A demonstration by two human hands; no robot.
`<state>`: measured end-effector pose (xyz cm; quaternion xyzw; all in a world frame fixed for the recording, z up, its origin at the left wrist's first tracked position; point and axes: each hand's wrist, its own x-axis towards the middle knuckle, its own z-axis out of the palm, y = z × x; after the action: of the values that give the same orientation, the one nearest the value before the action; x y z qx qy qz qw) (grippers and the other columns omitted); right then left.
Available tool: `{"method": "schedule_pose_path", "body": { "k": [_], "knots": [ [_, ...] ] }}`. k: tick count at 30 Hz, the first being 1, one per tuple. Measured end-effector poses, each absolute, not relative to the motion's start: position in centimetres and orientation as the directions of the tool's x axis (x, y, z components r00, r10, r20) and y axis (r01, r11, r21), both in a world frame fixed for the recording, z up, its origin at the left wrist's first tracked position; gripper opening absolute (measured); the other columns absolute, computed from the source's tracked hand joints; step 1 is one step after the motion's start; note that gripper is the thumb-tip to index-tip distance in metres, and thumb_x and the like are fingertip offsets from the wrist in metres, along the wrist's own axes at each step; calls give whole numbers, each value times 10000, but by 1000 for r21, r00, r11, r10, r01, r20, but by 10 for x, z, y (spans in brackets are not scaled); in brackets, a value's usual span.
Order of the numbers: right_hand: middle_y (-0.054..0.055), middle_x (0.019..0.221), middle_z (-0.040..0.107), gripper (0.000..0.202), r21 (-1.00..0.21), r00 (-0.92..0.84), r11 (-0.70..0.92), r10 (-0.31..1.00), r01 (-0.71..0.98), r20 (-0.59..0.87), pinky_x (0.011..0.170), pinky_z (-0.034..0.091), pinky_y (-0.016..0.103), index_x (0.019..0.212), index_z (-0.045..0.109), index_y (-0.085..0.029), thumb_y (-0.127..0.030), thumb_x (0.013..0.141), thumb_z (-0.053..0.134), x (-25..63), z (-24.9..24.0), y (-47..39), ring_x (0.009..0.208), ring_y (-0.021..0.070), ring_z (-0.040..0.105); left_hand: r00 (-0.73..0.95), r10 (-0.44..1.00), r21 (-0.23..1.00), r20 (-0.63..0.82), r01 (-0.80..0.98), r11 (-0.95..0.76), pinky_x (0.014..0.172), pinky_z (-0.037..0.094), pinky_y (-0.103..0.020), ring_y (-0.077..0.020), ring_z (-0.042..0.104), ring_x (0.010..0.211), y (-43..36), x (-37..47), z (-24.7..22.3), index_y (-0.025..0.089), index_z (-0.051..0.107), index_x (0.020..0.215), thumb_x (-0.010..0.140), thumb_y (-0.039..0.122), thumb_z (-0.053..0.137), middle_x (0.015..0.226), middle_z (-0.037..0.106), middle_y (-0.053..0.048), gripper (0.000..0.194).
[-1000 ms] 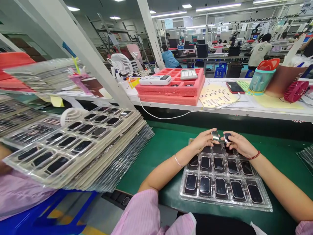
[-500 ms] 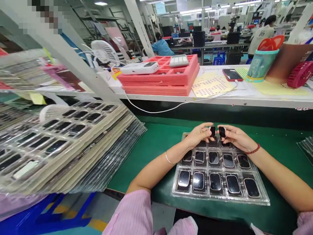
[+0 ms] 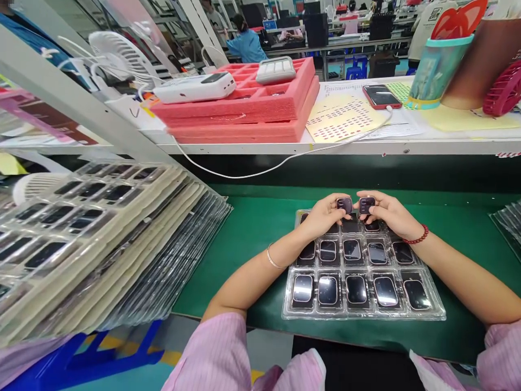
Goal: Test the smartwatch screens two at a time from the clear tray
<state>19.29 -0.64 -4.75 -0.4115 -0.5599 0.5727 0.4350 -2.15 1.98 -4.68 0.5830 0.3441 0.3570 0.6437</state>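
My left hand is closed on a smartwatch, gripped by its edges with the screen facing me. In my right hand is a second smartwatch, pinched between thumb and fingers. Faint marks show on both screens. The two watches are side by side, slightly apart, over the far row of a clear plastic tray. Rows of strapless watch bodies, such as one watch in the near row, lie face up in the tray's pockets. My hands hide part of the far row.
To the left leans a tall stack of filled trays. A shelf crosses behind, bearing red foam trays, a phone and a teal cup. A white cable droops below the shelf edge. More trays stand at right.
Both watch screens, dark before, now face me more squarely and show faint marks. My view has tilted down and shifted slightly. Each hand keeps hold of its watch.
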Motion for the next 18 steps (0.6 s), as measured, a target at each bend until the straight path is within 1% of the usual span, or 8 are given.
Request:
{"method": "schedule_pose_path", "body": {
  "k": [4, 6, 8, 9, 13, 15, 18],
  "knots": [
    [75, 966, 763, 350, -999, -289, 0, 957, -55, 16, 612, 581, 293, 1100, 683, -187, -420, 840, 694, 193, -45, -8, 669, 153, 692, 510, 860, 999, -7, -37, 30, 569, 504, -212, -143, 703, 693, 19, -22, -44, 125, 615, 1095, 840, 279, 609, 889, 697, -66, 298],
    [69, 892, 765, 328, -999, -271, -12, 963, -40, -1, 604, 575, 301, 1024, 702, -180, -451, 839, 694, 193, -44, -8, 617, 147, 670, 506, 863, 999, -4, -38, 27, 541, 490, -208, -131, 692, 644, 18, -23, -44, 123, 625, 1052, 865, 315, 576, 884, 696, -68, 272],
    [63, 859, 761, 297, -999, -249, -12, 968, -29, -5, 591, 568, 299, 993, 702, -179, -432, 838, 694, 193, -44, -9, 600, 143, 658, 499, 866, 998, -9, -44, 36, 523, 477, -202, -128, 687, 638, 18, -22, -44, 127, 622, 1044, 859, 304, 571, 895, 693, -67, 261],
    [63, 875, 759, 285, -1000, -244, -2, 970, -28, 5, 586, 564, 293, 1003, 697, -180, -411, 836, 694, 193, -43, -9, 613, 144, 661, 499, 866, 998, -12, -47, 41, 523, 477, -200, -132, 691, 660, 18, -22, -44, 132, 615, 1058, 838, 279, 589, 912, 691, -66, 266],
    [73, 1005, 745, 323, -998, -271, 65, 960, -4, 63, 581, 557, 273, 1091, 650, -191, -319, 800, 708, 191, -41, -10, 714, 156, 682, 514, 858, 998, -8, -54, 41, 578, 491, -197, -149, 697, 781, 17, -22, -44, 151, 584, 1134, 727, 151, 675, 985, 687, -62, 418],
    [79, 993, 746, 323, -997, -281, 65, 958, 47, 49, 583, 561, 279, 1090, 638, -184, -308, 799, 704, 190, -41, -11, 700, 153, 680, 513, 858, 999, -5, -37, 28, 579, 481, -195, -131, 687, 741, 17, -23, -45, 145, 585, 1143, 742, 147, 672, 950, 689, -56, 411],
    [83, 951, 751, 300, -991, -278, 50, 960, 121, 14, 579, 569, 297, 1066, 640, -176, -326, 811, 693, 188, -41, -11, 658, 153, 677, 514, 858, 1000, -8, -10, 16, 541, 455, -185, -99, 662, 642, 18, -24, -46, 138, 596, 1132, 800, 188, 645, 886, 684, -43, 339]
  ]
}}
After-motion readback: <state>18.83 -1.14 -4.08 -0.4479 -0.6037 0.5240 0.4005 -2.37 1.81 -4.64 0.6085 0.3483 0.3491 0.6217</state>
